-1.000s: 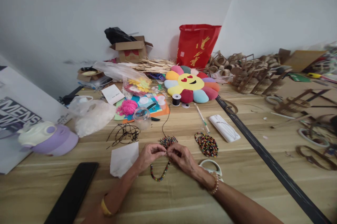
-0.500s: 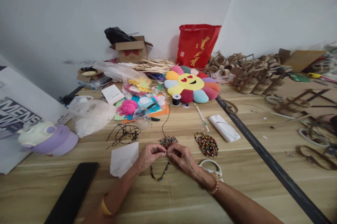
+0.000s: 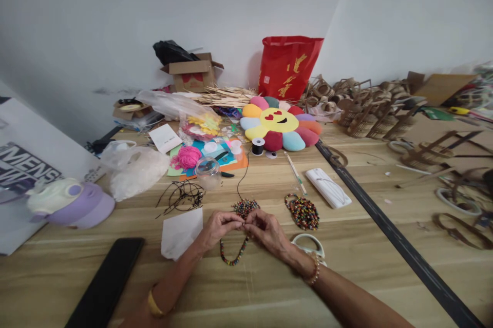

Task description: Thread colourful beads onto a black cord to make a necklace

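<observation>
My left hand (image 3: 220, 228) and my right hand (image 3: 265, 229) meet fingertip to fingertip above the table, both closed in a pinch. From between them a string of small multicoloured beads (image 3: 231, 262) hangs in a loop, one side at each hand. What exactly lies at the fingertips is too small to make out. Just beyond the fingers is a heap of similar beads (image 3: 246, 207), with a black cord (image 3: 239, 184) running from it back to a black spool (image 3: 258, 147). Right of my right hand lies a coil of strung beads (image 3: 302, 211).
White-handled scissors (image 3: 310, 242) lie partly under my right wrist. White paper (image 3: 181, 233) and a black phone-like slab (image 3: 106, 282) are at left. Further back are black cord pieces (image 3: 183, 197), a clear jar (image 3: 208, 171), a white power bank-like block (image 3: 327, 187) and a flower cushion (image 3: 280, 122).
My fingertips have shifted very slightly where they meet. The bead loop and everything else stay in place.
</observation>
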